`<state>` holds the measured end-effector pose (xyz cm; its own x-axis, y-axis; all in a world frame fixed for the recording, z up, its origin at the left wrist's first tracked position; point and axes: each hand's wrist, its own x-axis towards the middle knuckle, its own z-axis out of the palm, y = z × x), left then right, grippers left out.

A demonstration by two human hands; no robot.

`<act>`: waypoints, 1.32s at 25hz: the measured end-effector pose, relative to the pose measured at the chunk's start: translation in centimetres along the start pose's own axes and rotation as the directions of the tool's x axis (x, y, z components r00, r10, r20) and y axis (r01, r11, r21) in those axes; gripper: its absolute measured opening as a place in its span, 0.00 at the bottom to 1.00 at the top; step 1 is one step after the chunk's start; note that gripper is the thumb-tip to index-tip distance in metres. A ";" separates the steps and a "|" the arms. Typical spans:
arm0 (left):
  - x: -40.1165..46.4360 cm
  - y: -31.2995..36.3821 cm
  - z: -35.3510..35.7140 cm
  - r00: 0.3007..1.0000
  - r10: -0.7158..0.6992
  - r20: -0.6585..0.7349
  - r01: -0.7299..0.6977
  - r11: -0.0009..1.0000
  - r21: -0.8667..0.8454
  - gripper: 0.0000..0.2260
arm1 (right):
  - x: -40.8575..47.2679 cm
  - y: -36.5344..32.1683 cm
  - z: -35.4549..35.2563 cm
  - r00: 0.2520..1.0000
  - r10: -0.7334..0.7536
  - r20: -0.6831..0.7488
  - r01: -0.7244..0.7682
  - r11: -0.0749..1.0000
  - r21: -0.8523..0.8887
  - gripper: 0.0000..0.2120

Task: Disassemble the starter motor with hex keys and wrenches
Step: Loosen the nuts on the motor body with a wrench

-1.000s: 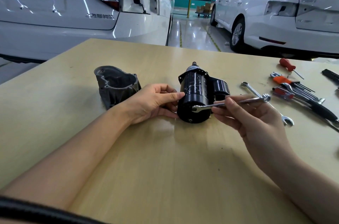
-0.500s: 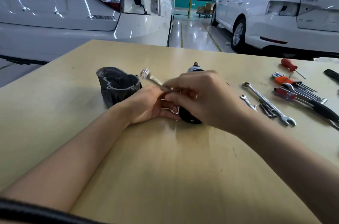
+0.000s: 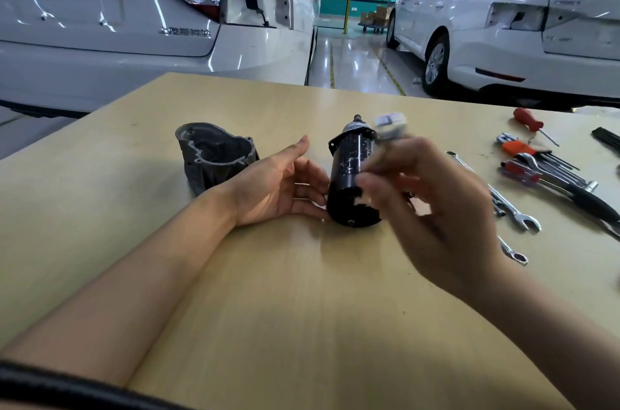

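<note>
Beside the motor (image 3: pixel 352 174), left hand (image 3: pixel 278 188) has opened.

I see the black motor (image 3: pixel 352 174) lying on its side on the table (image 3: pixel 268 292), shaft end pointing away from me. The grey housing (image 3: pixel 214 154) sits just left of it. Wrenches (image 3: pixel 513 208) and hex keys (image 3: pixel 557 163) lie well right of the motor.

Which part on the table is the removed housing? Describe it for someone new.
On the wooden table, look left of the black starter motor, behind the left hand. The housing is a dull grey hollow casting, open side up. It is the only unpainted cast piece; the tools lie far right.
</note>
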<state>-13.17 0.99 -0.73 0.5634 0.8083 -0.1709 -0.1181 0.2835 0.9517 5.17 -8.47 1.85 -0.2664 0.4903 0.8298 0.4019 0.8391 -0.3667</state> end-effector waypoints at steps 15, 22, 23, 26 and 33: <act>0.1 -0.1 -0.2 0.999 0.030 0.018 -0.030 1.000 0.009 0.19 | -2.8 1.7 -2.0 0.422 0.906 -0.003 -0.559 0.263 0.786 0.04; 0.0 -0.2 0.0 0.998 0.062 0.024 -0.064 0.994 0.086 0.13 | -2.9 1.8 -1.8 0.434 0.901 -0.009 -0.570 0.282 0.772 0.12; 0.0 -0.2 0.1 0.997 0.076 0.027 -0.079 0.990 0.117 0.12 | -2.9 1.8 -1.9 0.441 0.898 -0.007 -0.569 0.286 0.771 0.12; 0.0 -0.5 0.5 0.994 0.108 0.006 -0.107 0.973 0.206 0.13 | -2.9 1.5 -1.8 0.482 0.876 0.005 -0.567 0.308 0.764 0.07; -0.1 -0.4 0.8 0.992 0.124 -0.016 -0.118 0.967 0.225 0.13 | -3.3 1.2 -1.6 0.559 0.828 -0.040 -0.565 0.416 0.713 0.04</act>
<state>-12.53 0.39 -0.94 0.5312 0.8454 -0.0552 0.0036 0.0629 0.9980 7.94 -9.45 -0.63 0.2184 0.9597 0.1771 -0.3068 0.2398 -0.9211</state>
